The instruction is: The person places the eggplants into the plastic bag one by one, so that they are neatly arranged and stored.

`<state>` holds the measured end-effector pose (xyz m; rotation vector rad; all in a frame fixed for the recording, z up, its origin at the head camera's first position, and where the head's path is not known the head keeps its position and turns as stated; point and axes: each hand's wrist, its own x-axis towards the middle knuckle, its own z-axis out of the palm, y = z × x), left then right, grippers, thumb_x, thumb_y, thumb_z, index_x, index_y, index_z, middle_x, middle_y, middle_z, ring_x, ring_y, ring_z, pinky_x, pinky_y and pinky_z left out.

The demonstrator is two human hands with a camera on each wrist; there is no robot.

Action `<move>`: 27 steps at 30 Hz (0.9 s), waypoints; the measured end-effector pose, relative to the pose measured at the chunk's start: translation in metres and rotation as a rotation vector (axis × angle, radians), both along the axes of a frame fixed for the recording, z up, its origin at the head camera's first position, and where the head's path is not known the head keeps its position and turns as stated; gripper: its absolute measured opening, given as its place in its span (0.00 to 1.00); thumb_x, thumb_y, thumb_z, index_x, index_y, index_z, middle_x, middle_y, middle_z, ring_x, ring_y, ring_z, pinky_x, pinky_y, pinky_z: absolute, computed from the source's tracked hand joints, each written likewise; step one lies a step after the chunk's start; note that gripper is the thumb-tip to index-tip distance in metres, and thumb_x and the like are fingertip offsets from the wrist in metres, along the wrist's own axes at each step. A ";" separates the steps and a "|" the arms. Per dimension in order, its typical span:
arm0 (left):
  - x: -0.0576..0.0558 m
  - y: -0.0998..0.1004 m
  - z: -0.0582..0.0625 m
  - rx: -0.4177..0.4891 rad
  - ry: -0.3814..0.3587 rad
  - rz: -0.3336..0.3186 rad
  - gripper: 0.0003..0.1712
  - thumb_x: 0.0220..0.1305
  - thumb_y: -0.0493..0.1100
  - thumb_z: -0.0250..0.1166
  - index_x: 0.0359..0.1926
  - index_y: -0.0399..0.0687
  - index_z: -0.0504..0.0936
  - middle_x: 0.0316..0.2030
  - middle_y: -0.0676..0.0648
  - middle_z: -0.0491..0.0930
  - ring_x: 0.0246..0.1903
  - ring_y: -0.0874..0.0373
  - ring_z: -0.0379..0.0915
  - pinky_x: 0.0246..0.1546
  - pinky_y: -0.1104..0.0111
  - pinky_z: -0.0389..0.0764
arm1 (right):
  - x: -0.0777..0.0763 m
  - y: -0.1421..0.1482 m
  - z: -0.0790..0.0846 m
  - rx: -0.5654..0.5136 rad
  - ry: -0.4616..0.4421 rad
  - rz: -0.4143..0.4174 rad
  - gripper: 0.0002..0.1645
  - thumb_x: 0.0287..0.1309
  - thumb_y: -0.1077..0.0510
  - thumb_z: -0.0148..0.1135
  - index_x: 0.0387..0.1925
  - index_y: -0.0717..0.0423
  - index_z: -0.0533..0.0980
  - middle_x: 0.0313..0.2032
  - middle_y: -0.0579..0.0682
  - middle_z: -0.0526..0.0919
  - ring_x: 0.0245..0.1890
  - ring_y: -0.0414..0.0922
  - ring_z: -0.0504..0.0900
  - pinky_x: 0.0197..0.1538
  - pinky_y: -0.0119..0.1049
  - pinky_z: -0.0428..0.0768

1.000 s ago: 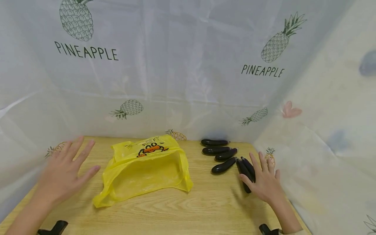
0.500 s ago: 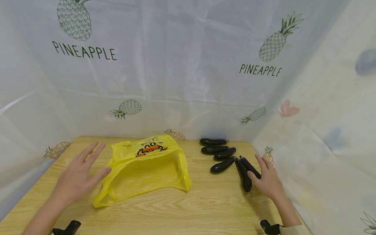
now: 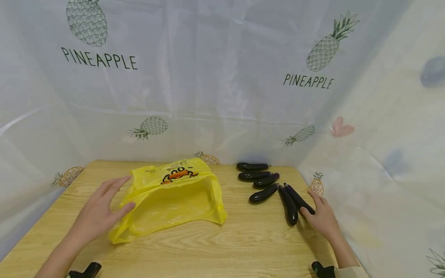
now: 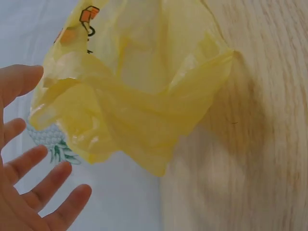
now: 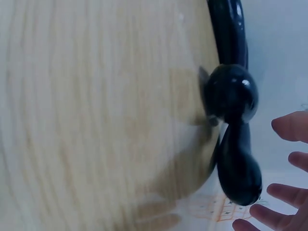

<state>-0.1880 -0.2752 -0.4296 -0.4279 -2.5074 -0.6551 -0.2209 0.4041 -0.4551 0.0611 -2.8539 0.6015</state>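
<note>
A crumpled yellow plastic bag (image 3: 177, 202) with a printed orange figure lies on the table, its mouth facing me. Just left of its edge hovers my left hand (image 3: 95, 214), fingers spread and holding nothing; the left wrist view shows its fingertips (image 4: 57, 178) apart from the bag. My right hand (image 3: 323, 220) is at the outer side of the rightmost dark eggplant (image 3: 299, 199), thumb over its lower end in the head view. In the right wrist view, loosely spread fingers (image 5: 284, 195) stand beside that eggplant (image 5: 238, 175). A second eggplant (image 3: 288, 208) lies alongside, stem ends together.
Several more eggplants (image 3: 263, 194) lie in a loose row toward the back of the wooden table (image 3: 222, 247). White pineapple-print sheeting (image 3: 208, 96) encloses the back and both sides, with the right sheet (image 3: 375, 200) close beside my right hand.
My left hand has moved right, closer to the bag. The right hand has shifted slightly right, off the eggplants it overlapped; the rightmost eggplant's lower end has swung right, away from its neighbour.
</note>
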 end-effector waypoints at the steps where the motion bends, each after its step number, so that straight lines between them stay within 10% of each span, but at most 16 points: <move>1: -0.001 0.000 -0.001 0.005 -0.010 -0.006 0.48 0.65 0.53 0.78 0.81 0.56 0.66 0.67 0.37 0.71 0.55 0.35 0.76 0.37 0.35 0.81 | 0.000 0.001 0.000 0.002 -0.009 -0.006 0.47 0.76 0.47 0.64 0.82 0.63 0.54 0.71 0.83 0.58 0.65 0.84 0.63 0.55 0.82 0.70; 27: -0.014 0.009 -0.012 0.003 -0.015 -0.025 0.30 0.63 0.43 0.80 0.65 0.49 0.81 0.54 0.42 0.85 0.47 0.45 0.84 0.37 0.62 0.87 | -0.002 0.011 -0.011 -0.010 -0.076 -0.048 0.38 0.76 0.51 0.62 0.76 0.69 0.63 0.64 0.82 0.70 0.61 0.79 0.72 0.55 0.75 0.75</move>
